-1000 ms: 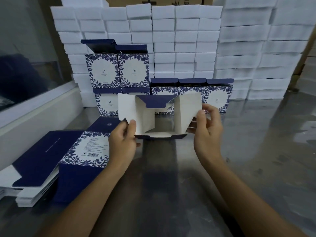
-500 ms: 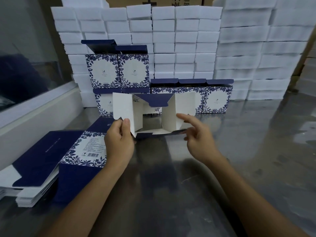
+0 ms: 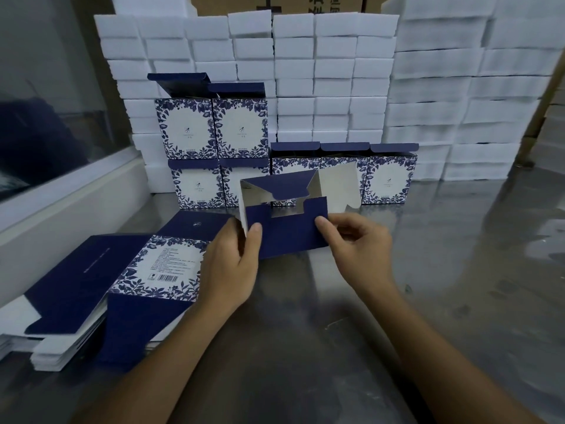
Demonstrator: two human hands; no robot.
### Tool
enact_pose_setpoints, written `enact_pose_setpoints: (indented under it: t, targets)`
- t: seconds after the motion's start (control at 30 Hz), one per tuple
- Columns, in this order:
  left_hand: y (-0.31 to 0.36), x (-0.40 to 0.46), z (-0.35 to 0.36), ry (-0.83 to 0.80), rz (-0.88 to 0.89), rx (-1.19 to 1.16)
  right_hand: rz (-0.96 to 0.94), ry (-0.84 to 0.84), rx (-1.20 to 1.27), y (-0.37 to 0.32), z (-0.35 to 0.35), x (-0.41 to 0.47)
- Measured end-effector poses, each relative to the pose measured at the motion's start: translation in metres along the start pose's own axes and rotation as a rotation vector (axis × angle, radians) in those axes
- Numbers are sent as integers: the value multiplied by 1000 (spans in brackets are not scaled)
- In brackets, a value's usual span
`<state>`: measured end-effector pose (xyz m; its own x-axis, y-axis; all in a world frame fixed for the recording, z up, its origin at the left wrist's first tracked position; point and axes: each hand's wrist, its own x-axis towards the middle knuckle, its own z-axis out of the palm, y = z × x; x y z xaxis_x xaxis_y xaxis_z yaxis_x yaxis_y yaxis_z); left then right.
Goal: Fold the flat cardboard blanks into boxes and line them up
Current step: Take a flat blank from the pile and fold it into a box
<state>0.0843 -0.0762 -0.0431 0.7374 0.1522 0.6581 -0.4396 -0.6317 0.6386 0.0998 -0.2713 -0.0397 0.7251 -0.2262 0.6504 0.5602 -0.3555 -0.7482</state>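
Note:
A half-folded blue and white box (image 3: 290, 231) is held above the steel table (image 3: 443, 270), its open end toward me. My left hand (image 3: 229, 264) grips its left side, thumb on the near navy flap. My right hand (image 3: 357, 243) pinches the right edge of that navy flap, which stands folded up across the opening. A white side flap (image 3: 337, 191) sticks out at the right. Flat blanks (image 3: 101, 289) lie stacked at the left. Finished floral boxes (image 3: 388, 179) stand in a row behind, with more stacked in two tiers (image 3: 211, 130) at the left.
White foam blocks (image 3: 336, 71) are piled in tall walls behind the boxes and to the right. A white ledge with a glass pane (image 3: 61, 191) runs along the left side. A brown carton (image 3: 275, 3) shows above the foam.
The near navy bottom flap has been folded up across the box opening. My right hand moved in from the right side to pinch that flap; my left thumb now presses it.

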Motion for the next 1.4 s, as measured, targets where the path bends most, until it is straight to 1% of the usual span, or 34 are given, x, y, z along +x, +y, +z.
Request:
enact_pose_setpoints:
  t: [0.1, 0.23, 0.27, 0.33, 0.4, 0.47, 0.6, 0.67, 0.83, 1.0, 1.07, 1.23, 1.4]
  targets:
    - [-1, 1, 0, 6, -44, 19, -30, 43, -69, -2, 2, -2]
    - [1, 3, 2, 14, -69, -16, -40, 59, -80, 1, 5, -2]
    - [2, 3, 3, 9, -100, -40, -21, 66, -103, 2, 5, -3]
    - [3, 3, 6, -20, -218, -158, 47, 85, -152, 5, 7, -5]
    - [3, 3, 9, -30, -311, -249, 129, 73, -176, 6, 10, -7]
    - [5, 2, 11, -30, -373, -329, 174, -24, -140, 4, 13, -8]
    - [13, -3, 14, -96, -471, -439, 114, -374, -129, -6, 21, -20]
    - [16, -5, 15, -126, -488, -472, 96, -438, -131, -9, 24, -24]
    - [20, -6, 13, -145, -510, -525, 113, -446, -109, -12, 25, -24]
    - [23, -6, 13, -139, -502, -490, 154, -409, -57, -7, 25, -23]
    - [23, -5, 12, -132, -495, -464, 162, -363, -29, -5, 26, -22]
    - [23, -4, 11, -109, -491, -427, 202, -164, 85, 4, 22, -11]
    - [21, -5, 11, -109, -461, -405, 223, -158, 53, 9, 20, -8]
